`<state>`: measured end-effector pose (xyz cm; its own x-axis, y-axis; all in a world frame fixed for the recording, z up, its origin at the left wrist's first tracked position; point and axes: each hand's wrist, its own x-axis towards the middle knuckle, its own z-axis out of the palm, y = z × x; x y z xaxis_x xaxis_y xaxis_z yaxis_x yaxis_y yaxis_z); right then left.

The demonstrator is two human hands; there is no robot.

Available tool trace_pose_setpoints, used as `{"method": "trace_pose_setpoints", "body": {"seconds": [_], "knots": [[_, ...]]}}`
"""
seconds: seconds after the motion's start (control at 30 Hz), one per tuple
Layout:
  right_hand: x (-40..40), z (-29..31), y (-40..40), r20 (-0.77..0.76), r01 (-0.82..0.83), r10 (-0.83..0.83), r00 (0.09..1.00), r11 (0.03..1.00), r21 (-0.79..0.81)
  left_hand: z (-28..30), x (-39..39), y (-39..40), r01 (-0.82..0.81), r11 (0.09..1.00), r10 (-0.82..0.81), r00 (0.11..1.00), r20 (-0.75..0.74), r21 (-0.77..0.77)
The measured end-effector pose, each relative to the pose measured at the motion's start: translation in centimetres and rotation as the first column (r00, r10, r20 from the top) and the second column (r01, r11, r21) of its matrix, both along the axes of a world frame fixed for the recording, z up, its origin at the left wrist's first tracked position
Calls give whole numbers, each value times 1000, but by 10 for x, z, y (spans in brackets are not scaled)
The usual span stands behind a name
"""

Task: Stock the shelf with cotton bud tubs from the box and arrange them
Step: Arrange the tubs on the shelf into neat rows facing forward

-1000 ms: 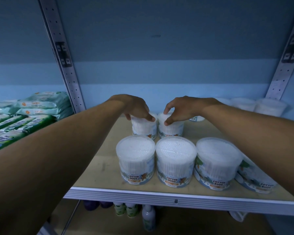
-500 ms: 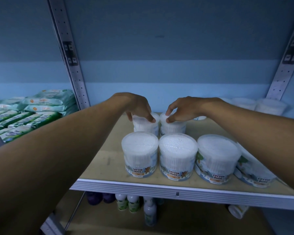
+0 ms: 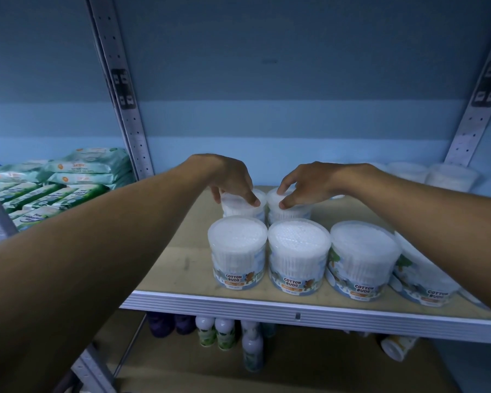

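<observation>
Both arms reach in over the pale wooden shelf (image 3: 179, 262). The left hand (image 3: 230, 180) curls its fingers over the lid of a clear round cotton bud tub (image 3: 240, 207) in the back row, gripping it from above. The right hand (image 3: 304, 184), at its three o'clock, clasps the neighbouring back tub (image 3: 291, 211) likewise. The two tubs stand just beside each other. At six o'clock from the hands, four front tubs (image 3: 298, 256) line the shelf edge. Green wipe packs (image 3: 57, 188) lie at nine o'clock.
</observation>
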<state>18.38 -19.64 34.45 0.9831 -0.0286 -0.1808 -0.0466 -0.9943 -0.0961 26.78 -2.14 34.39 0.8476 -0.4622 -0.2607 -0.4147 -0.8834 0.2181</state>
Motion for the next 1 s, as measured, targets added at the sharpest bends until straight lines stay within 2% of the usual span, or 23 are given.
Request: {"method": "trace_pose_setpoints", "body": {"seconds": [1.0], "knots": [[-24, 7, 10, -31, -28, 28, 999, 1000, -10, 3, -21, 6, 3, 1000, -3, 1000, 1, 20]]}}
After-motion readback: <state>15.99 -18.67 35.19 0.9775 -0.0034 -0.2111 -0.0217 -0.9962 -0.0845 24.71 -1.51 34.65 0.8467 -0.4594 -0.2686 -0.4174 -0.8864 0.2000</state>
